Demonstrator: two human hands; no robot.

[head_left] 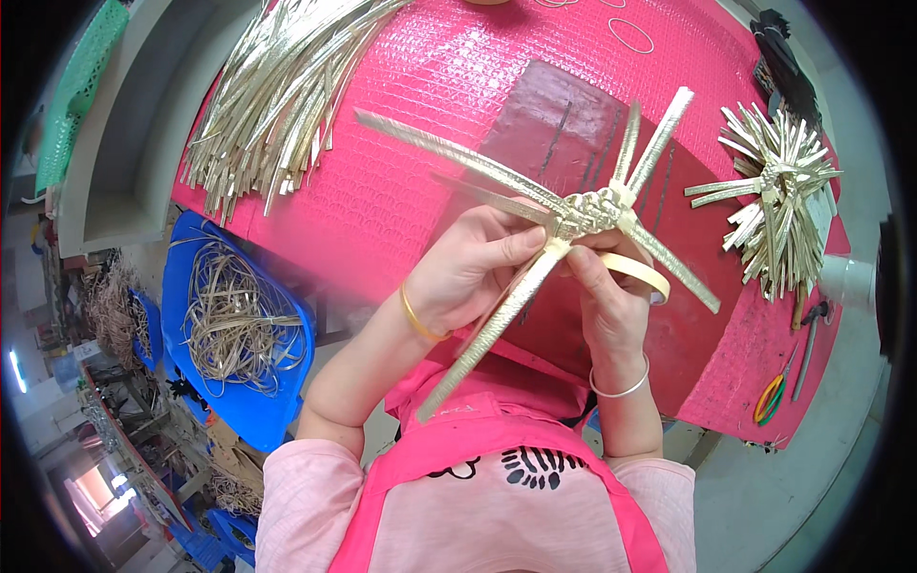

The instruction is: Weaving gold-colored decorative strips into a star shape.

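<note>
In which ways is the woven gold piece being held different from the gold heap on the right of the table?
The woven piece is gripped by the left hand; the gold heap lies on the table. The woven piece spreads a few separate strip ends; the gold heap bristles with many crowded ones. Both look shiny gold.

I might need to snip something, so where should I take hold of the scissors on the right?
Grip the looped handles, probably with the right hand once free, coming from the near side: the loops lie nearer the person, while the blades point away.
</note>
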